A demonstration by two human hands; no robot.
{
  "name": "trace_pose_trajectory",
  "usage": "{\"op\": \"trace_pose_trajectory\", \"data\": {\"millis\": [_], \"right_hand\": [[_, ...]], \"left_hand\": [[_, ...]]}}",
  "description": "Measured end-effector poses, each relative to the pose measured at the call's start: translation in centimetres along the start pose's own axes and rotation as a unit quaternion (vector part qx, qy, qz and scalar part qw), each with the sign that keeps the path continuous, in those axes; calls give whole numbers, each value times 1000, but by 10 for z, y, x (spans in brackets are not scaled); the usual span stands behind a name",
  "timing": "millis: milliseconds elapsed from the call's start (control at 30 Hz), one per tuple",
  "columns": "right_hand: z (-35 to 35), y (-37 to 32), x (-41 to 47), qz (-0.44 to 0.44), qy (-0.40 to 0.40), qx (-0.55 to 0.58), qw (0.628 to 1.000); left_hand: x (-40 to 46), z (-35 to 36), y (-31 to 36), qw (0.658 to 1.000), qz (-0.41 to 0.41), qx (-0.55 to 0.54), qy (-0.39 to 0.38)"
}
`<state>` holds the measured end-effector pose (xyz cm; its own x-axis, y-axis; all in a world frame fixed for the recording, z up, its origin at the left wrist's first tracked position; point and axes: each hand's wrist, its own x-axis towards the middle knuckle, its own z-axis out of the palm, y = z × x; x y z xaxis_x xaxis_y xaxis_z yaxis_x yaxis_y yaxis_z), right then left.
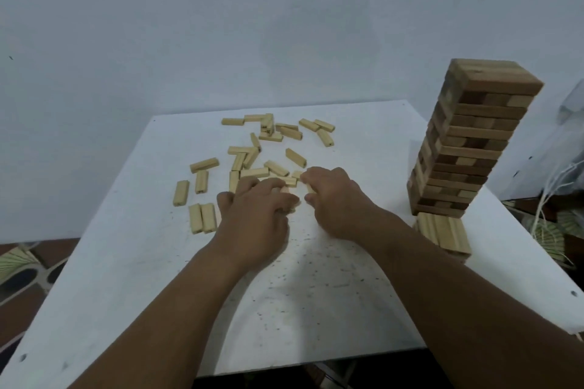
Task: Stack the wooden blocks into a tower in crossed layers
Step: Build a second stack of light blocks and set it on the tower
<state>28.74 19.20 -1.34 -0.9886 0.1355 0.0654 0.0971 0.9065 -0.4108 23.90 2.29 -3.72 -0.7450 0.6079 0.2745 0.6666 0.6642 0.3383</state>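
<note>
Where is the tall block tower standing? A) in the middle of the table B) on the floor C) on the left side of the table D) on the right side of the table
D: the tower stands by the right edge of the white table, beyond the right hand.

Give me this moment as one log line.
left hand: gripping pale wooden blocks | right hand: pinching one | tall dark wooden tower: standing, table's right
</note>
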Motion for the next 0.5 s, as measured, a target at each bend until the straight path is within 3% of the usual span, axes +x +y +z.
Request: {"op": "trace_pose_trajectory", "data": {"millis": [200, 400, 500], "right_hand": [[-2, 3, -3, 29, -11, -39, 999], [-2, 0, -41, 33, 18, 6, 999], [-4, -5, -59, 26, 12, 13, 1000]], "left_hand": [[2, 12, -9, 998, 8, -39, 40], [-21, -3, 2, 990, 19, -123, 70], [-37, -16, 10, 991, -8, -113, 72]]}}
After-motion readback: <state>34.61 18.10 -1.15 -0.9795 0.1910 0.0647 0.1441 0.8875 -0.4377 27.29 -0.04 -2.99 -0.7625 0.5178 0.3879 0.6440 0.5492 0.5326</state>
